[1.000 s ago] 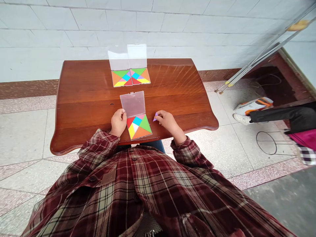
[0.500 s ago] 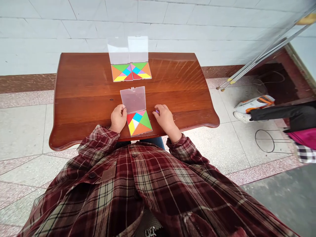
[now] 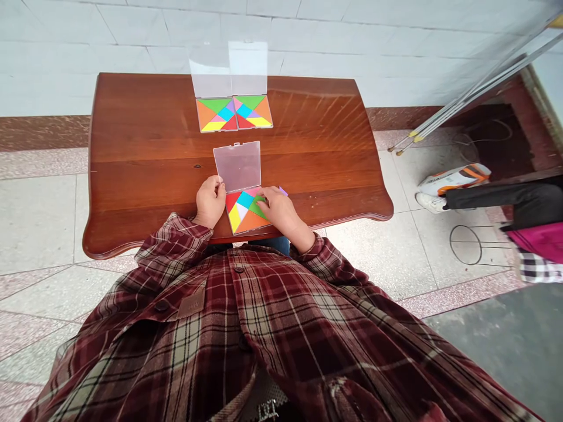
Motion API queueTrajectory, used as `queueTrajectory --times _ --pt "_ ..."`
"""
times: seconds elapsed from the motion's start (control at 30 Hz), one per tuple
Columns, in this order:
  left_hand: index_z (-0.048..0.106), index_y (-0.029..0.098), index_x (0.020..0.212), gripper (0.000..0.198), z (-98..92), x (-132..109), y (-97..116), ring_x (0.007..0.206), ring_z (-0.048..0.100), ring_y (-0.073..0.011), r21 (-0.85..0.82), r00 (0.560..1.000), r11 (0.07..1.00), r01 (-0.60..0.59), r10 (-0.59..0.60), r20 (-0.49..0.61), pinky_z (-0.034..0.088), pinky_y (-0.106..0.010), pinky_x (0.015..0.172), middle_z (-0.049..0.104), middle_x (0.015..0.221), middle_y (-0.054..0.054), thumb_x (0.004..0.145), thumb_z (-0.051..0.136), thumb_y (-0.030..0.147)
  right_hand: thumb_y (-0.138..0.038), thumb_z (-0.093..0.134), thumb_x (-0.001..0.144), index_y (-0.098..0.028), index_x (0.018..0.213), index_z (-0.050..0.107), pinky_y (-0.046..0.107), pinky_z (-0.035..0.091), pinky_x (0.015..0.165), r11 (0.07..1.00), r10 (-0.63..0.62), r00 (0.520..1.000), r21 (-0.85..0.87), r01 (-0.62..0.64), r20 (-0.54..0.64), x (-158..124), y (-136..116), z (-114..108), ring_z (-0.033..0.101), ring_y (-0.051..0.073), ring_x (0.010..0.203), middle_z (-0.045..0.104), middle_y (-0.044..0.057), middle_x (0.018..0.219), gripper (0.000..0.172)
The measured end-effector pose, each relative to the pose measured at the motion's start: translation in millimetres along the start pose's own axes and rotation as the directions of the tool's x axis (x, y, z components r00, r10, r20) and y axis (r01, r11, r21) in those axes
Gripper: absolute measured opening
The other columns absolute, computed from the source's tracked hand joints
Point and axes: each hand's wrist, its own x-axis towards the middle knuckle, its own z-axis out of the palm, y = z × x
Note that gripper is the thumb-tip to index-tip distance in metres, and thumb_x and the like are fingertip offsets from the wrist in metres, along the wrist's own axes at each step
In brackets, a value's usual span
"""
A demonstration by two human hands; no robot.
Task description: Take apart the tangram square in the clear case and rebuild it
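Observation:
A clear tangram case (image 3: 237, 167) lies opened near the table's front edge, its lid tilted back. Colored pieces fill its tray, with a white gap between the blue square (image 3: 245, 200) and the orange triangle (image 3: 250, 222). At the case's left side, my left hand (image 3: 211, 200) is closed, thumb and fingers pinching its edge by the hinge. My right hand (image 3: 284, 212) reaches over the tray's right side, thumb and forefinger apart, its fingertips at the green triangle (image 3: 257, 205). A purple piece (image 3: 284, 191) shows just beyond the right knuckles, on the table.
Two more opened tangram cases (image 3: 234, 114) stand side by side at the back of the wooden table (image 3: 145, 146). Behind is a white tiled wall (image 3: 132, 29). On the right are metal crutches (image 3: 466, 88), a bag (image 3: 457, 179) and another person's leg (image 3: 488, 199).
My right hand has moved left from beside the case to over the green triangle. The purple piece, earlier at its fingertips, now lies behind the hand. My left hand keeps its place.

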Motion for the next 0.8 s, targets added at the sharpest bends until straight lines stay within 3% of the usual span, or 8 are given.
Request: queueTrajectory --times 0.2,0.4,0.7,0.8 --pt "0.054 0.020 0.083 0.007 -1.2 -0.4 3.8 0.069 0.053 -0.0127 0.005 1.000 1.000 -0.017 0.017 0.001 0.042 -0.026 0.068 0.058 0.077 0.000 0.083 0.047 0.022 -0.017 0.050 0.089 -0.015 0.122 0.056 0.034 0.046 0.090 0.999 -0.045 0.996 -0.020 0.046 0.077 2.6 -23.7 2.0 0.057 0.023 0.108 0.057 0.012 0.124 0.034" --pt "0.053 0.021 0.085 0.006 0.7 0.0 -0.4 0.067 0.052 -0.0128 0.005 1.000 1.000 -0.016 0.016 -0.012 0.042 -0.027 0.067 0.056 0.076 0.000 0.083 0.048 0.022 -0.022 0.058 0.088 -0.012 0.125 0.052 0.035 0.051 0.082 0.979 0.076 0.987 -0.199 -0.047 0.140 6.7 -51.8 6.3 0.061 0.025 0.103 0.054 0.018 0.128 0.038" --pt "0.054 0.021 0.087 0.007 -0.5 0.1 1.0 0.071 0.054 -0.0131 -0.001 1.000 1.000 -0.001 0.001 -0.011 0.044 -0.027 0.070 0.059 0.078 0.000 0.082 0.049 0.021 -0.024 0.069 0.079 -0.016 0.115 0.054 0.034 0.047 0.083 0.993 0.112 0.981 -0.060 -0.104 0.158 21.3 -35.5 7.3 0.060 0.021 0.095 0.055 0.011 0.120 0.040" --pt "0.055 0.020 0.088 0.008 -0.1 0.5 -0.2 0.073 0.055 -0.0134 0.003 1.000 1.000 -0.006 0.006 -0.014 0.045 -0.027 0.073 0.058 0.078 0.000 0.082 0.050 0.021 -0.024 0.067 0.078 -0.017 0.104 0.057 0.031 0.045 0.080 0.996 0.084 0.982 -0.009 -0.084 0.167 24.3 -31.2 10.1 0.058 0.020 0.094 0.059 0.008 0.110 0.029"
